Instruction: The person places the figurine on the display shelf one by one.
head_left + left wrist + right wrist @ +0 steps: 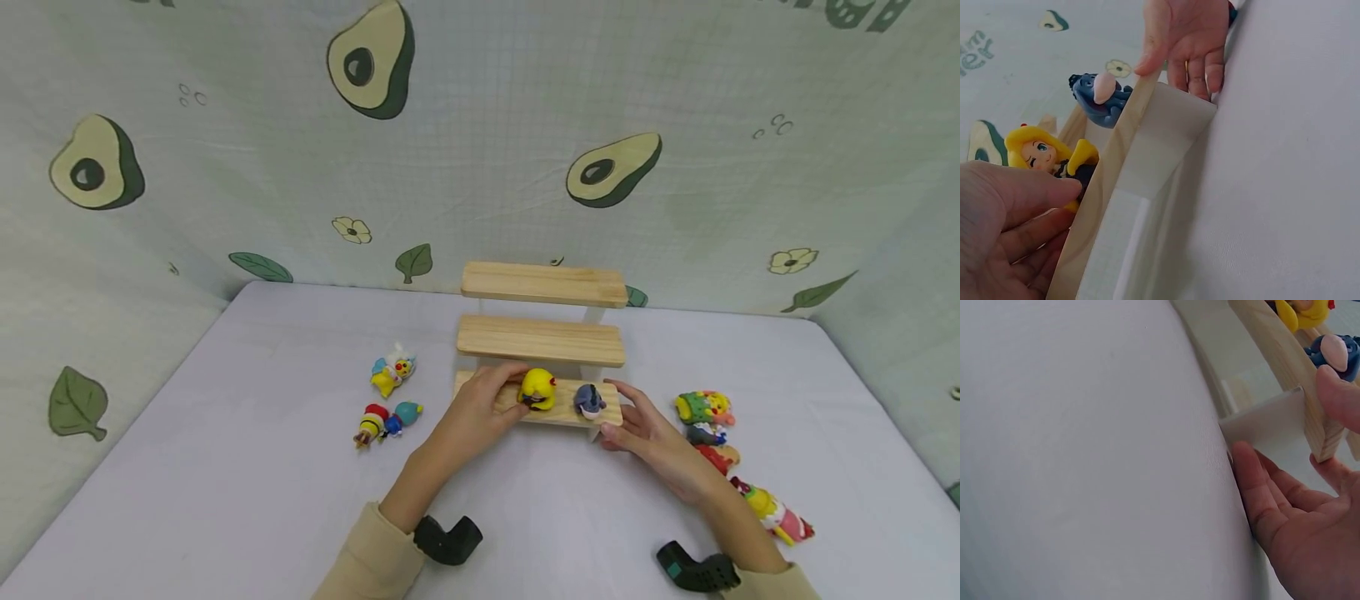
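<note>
A small three-tier wooden display shelf (540,337) stands on the table. On its lowest board, a yellow-haired girl figurine (537,389) sits upright, and my left hand (480,410) pinches it between thumb and fingers. Beside it on the same board is a blue-grey donkey figurine (588,401), untouched. My right hand (660,446) grips the right end of that lowest board, thumb at the top and a finger under its corner, as the right wrist view shows. The left wrist view shows the figurine's winking face (1041,153) and the thumb against its dark dress.
Left of the shelf lie a white-and-yellow figurine (392,371), a red-and-yellow one (371,423) and a blue-and-teal one (401,418). Several more figurines (705,408) lie at the right, with a yellow-and-pink one (772,512) near my right forearm. A printed cloth (480,167) hangs behind.
</note>
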The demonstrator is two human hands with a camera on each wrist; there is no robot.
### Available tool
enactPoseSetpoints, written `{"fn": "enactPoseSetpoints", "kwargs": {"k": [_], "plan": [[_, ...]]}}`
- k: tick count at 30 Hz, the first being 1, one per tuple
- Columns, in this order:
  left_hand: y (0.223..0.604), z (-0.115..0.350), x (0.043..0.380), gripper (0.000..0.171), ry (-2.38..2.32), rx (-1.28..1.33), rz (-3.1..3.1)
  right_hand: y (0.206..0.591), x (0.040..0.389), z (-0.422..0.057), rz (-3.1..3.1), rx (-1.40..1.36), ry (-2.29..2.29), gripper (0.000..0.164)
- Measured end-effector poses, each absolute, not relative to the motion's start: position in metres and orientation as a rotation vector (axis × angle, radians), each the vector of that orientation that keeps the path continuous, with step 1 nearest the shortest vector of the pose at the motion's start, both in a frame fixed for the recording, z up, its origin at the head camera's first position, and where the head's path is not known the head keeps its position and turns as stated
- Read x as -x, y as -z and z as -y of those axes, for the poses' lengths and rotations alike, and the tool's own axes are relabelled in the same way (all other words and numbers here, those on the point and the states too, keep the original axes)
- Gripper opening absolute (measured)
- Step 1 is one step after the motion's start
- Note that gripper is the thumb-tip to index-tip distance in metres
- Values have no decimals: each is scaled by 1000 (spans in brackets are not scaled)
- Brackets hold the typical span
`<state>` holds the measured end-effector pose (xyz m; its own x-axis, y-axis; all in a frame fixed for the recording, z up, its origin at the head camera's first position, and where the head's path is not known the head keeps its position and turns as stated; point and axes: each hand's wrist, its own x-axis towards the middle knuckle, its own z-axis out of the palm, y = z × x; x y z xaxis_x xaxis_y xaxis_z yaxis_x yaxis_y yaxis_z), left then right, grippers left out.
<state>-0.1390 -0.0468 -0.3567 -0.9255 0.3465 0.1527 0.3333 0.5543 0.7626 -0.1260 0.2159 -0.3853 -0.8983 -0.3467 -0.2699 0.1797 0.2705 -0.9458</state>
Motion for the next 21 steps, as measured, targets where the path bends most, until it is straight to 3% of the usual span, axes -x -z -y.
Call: {"fn": "enactPoseSetpoints", "kwargs": {"k": [21], "plan": [[358, 42, 135, 41, -1316, -599, -2882, 385, 127, -217, -2152, 155, 1617, 70]]}}
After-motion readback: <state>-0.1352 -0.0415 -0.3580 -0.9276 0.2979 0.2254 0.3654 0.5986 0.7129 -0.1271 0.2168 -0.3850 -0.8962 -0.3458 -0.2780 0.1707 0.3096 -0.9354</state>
